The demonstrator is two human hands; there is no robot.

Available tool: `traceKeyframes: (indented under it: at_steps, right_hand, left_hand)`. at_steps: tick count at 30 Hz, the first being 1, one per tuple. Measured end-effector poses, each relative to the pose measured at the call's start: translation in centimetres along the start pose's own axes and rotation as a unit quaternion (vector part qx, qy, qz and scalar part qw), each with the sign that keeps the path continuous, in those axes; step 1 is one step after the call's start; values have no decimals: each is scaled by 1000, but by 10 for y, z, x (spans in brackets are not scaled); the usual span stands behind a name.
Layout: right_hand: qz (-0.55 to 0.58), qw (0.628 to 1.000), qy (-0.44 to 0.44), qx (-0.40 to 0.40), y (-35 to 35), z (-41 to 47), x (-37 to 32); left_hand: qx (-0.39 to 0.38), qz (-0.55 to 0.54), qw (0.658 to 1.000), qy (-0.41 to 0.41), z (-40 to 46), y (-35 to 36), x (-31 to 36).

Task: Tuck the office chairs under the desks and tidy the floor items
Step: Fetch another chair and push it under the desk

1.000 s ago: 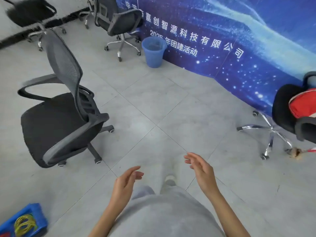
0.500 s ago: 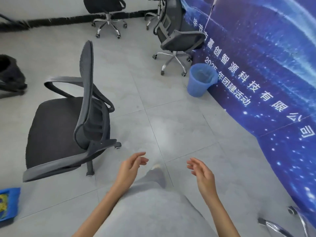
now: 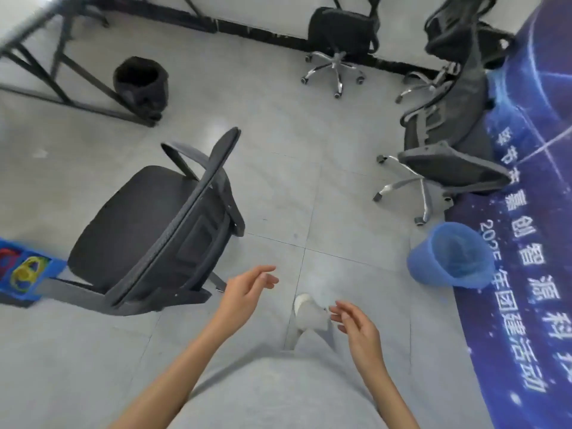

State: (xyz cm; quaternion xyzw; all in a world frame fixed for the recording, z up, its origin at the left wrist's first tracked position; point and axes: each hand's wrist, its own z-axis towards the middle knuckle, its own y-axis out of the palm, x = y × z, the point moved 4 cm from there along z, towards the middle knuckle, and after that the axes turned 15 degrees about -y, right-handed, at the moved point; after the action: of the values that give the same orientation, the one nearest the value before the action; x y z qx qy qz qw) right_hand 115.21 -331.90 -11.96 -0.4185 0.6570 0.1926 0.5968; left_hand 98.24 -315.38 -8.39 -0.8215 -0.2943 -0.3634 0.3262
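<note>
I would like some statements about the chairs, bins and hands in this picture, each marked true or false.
1. The left hand grips the nearest chair. False: it is open, apart from the chair.
2. The blue bin stands beside the blue banner. True.
3. The right hand holds nothing. True.
4. The black bin lies tipped over. False: it stands upright by the desk frame.

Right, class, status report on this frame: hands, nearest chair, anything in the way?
Left hand open, right hand open, both empty. Nearest chair untucked, just ahead-left, not touched. Blue bin on floor to the right, clear of it.
</note>
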Motion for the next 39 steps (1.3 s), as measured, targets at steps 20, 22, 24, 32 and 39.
traceKeyframes:
  at_steps: [20, 22, 24, 32, 39]
  right_hand:
    - [-192, 665, -549, -468, 228, 239, -210]
    - [-239, 597, -572, -509, 247, 245, -209]
    - [-299, 521, -607, -520, 262, 254, -201]
    - [-327, 495, -664, -454, 293, 286, -192]
    - [-314, 537, -658, -425, 320, 298, -196]
  left_hand:
    - [570, 81, 813, -91, -11, -114, 3]
    - [516, 192, 826, -122, 3, -126, -13]
    - [468, 235, 838, -154, 13, -133, -26]
    - [488, 219, 813, -230, 32, -151, -28]
    - [475, 250, 813, -227, 55, -192, -32]
